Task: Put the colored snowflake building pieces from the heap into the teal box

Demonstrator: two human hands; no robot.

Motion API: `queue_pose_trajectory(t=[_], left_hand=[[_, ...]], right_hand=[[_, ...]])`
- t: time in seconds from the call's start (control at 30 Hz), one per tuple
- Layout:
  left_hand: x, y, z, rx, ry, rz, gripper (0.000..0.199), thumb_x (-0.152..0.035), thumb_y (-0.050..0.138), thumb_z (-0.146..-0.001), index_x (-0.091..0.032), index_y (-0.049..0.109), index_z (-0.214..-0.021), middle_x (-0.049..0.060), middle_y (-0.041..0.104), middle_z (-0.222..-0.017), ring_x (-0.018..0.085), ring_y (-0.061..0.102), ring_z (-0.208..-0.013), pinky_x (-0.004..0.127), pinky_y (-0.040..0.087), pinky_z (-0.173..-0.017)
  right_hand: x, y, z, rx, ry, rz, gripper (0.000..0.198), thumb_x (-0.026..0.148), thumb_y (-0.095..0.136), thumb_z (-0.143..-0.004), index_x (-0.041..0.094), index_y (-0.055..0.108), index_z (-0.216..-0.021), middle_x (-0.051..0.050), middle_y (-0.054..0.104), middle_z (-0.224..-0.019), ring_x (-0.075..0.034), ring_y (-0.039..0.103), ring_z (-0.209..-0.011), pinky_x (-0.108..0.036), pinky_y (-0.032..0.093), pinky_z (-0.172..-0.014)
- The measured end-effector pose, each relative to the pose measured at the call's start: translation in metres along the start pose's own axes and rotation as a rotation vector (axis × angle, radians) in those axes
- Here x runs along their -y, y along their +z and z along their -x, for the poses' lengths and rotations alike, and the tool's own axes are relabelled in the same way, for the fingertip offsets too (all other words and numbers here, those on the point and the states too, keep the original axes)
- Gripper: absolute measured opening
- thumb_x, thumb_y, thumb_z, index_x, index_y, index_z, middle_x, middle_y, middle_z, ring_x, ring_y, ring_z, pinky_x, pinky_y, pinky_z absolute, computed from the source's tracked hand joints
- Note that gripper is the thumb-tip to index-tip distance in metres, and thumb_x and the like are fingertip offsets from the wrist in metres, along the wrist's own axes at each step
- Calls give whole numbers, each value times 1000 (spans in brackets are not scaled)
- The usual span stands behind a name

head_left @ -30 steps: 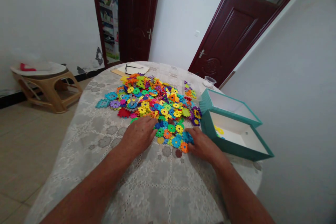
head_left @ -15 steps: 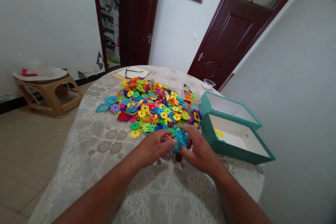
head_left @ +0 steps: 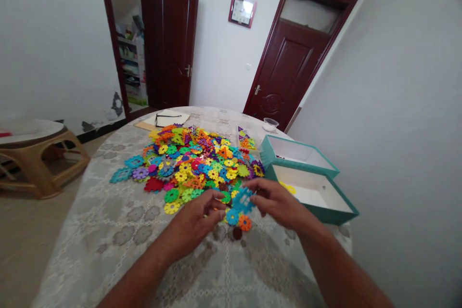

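We have one toothed blue piece (head_left: 242,199) in our right hand (head_left: 272,204), its near edge pinched between thumb and fingers; taking that piece as the dial's centre, the hand comes in from 3 o'clock. Our left hand (head_left: 202,219) is at about 8 o'clock, its fingers loosely curled and parted from the thumb, with nothing that we can make out between them. As far as we see, little is done: this single piece is picked out, while a broad heap of bright pieces (head_left: 195,163) lies loose on the patterned cloth (head_left: 162,260), from 9 o'clock round to 12. In the nearer part of the teal box (head_left: 339,214), at 3 o'clock, we see only a yellow piece (head_left: 288,187) and a bit of blue beside it, so nearly everything lies outside. The held piece looks flat and roughly square, cogged along its edges, with openings cut through its middle; blur hides finer detail. It seems tilted and raised, though we cannot tell whether it clears the pieces below. Just beside it sit a smaller blue disc (head_left: 232,216) at 7 o'clock and an orange disc (head_left: 244,223) at 6, both notched like little flowers.
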State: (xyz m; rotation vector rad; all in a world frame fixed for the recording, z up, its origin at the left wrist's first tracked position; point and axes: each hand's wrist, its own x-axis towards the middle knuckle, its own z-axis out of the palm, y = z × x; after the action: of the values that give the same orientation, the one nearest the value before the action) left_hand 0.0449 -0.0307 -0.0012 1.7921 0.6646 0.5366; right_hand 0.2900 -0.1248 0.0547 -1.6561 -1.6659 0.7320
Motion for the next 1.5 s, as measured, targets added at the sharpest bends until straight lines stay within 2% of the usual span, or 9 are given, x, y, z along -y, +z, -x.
queue_pose_trajectory(t=[0.13, 0.2, 0.37, 0.77, 0.93, 1.0, 1.1, 1.27, 1.5], left_hand=[[8, -32, 0, -320, -26, -418, 24, -32, 55, -96, -22, 67, -114, 9, 76, -115, 25, 71, -103, 38, 54, -91], [12, -47, 3, -404, -79, -643, 24, -26, 52, -96, -19, 66, -115, 11, 75, -117, 27, 70, -107, 39, 52, -93], [21, -63, 9, -389, -230, -878, 25, -22, 57, -95, -21, 68, -117, 11, 72, -125, 27, 68, -116, 35, 51, -94], [33, -52, 5, -311, -232, -948, 34, -22, 62, -90, -24, 67, -123, 11, 68, -125, 28, 66, -117, 34, 50, -93], [37, -48, 2, -287, -225, -995, 36, -28, 67, -88, -26, 68, -124, 11, 64, -127, 29, 64, -116, 37, 52, -93], [39, -44, 1, -275, -187, -1011, 37, -28, 69, -87, -26, 68, -124, 11, 63, -127, 29, 63, -116, 38, 51, -96], [39, -37, -1, -247, -140, -1017, 34, -28, 71, -86, -24, 70, -120, 12, 64, -123, 30, 62, -116, 39, 51, -98], [32, -27, 0, -156, -68, -961, 39, -25, 70, -86, -25, 68, -124, 11, 63, -124, 28, 62, -114, 39, 52, -99], [28, -7, -2, 13, 93, -872, 31, -25, 69, -88, -24, 66, -120, 7, 66, -121, 27, 64, -116, 39, 51, -100]], right_hand=[[-20, -89, -30, -565, 21, 481, 40, 35, 58, -92, 20, 71, -126, -6, 74, -97, -19, 66, -74, -32, 52, -73], [-42, -128, -52, -692, 107, 725, 43, 33, 57, -90, 17, 72, -126, -12, 76, -110, -23, 69, -86, -36, 52, -83], [-102, -163, -97, -487, 434, 979, 43, 26, 58, -85, 13, 77, -121, -21, 77, -117, -33, 72, -101, -38, 51, -83], [-112, -156, -115, -416, 403, 1029, 41, 34, 60, -93, 10, 76, -122, -22, 75, -121, -31, 71, -108, -36, 51, -88], [-68, -108, -84, -534, 45, 908, 39, 37, 55, -97, 13, 74, -120, -18, 75, -116, -29, 71, -99, -42, 53, -93], [-47, -65, -62, -350, -96, 740, 36, 41, 55, -99, 18, 72, -120, -13, 75, -111, -26, 71, -92, -40, 55, -89], [-26, 6, -35, -93, -269, 609, 35, 38, 59, -99, 23, 66, -130, -13, 69, -125, -28, 67, -113, -43, 54, -100], [-23, 79, -23, 51, -138, 655, 69, 48, 69, -93, 25, 47, -154, -17, 45, -159, -34, 58, -132, -49, 52, -104], [-37, 90, -23, 53, -125, 652, 52, 39, 64, -95, 24, 56, -145, -15, 54, -142, -29, 65, -119, -40, 54, -97]])
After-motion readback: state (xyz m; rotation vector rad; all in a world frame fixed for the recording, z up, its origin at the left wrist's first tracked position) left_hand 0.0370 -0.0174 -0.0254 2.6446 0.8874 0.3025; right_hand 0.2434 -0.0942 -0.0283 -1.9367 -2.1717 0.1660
